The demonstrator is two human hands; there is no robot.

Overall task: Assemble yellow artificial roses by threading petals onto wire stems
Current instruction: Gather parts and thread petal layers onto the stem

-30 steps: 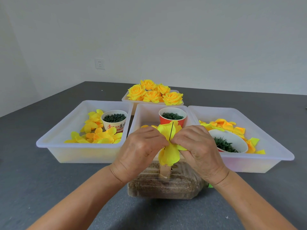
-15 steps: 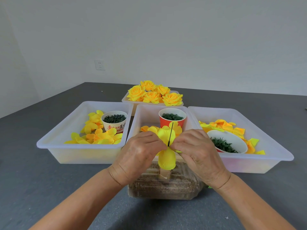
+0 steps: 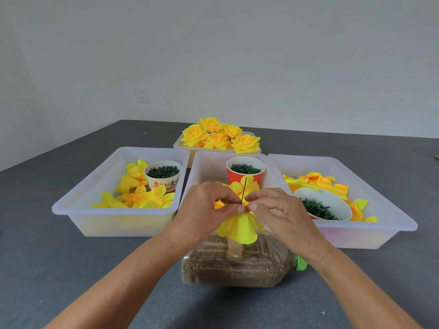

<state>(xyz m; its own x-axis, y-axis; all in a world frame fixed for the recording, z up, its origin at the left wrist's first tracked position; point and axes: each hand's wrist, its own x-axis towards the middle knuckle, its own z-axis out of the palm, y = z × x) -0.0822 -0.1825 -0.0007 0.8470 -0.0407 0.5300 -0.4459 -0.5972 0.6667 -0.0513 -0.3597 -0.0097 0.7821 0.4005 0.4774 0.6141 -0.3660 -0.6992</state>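
A thin dark wire stem [image 3: 243,189] stands upright from a sand-filled plastic bottle [image 3: 237,264] lying on its side. A yellow petal layer [image 3: 240,229] hangs threaded on the wire, drooping like a bell. My left hand [image 3: 204,210] and my right hand [image 3: 280,212] meet at the wire, each pinching the top of the petal layer with thumb and fingertips. More yellow petals [image 3: 244,186] show behind the wire, in the middle tray.
Three white trays sit behind: the left tray [image 3: 78,205] with loose petals and a cup of green parts [image 3: 163,173], the middle tray with a red cup [image 3: 245,170], the right tray [image 3: 380,224] with petals and a white bowl [image 3: 325,205]. Finished roses [image 3: 219,136] fill a far tray.
The petal layer has slid down the wire and now droops lower over the bottle. Both hands stay pinched at the wire, having shifted slightly downward.
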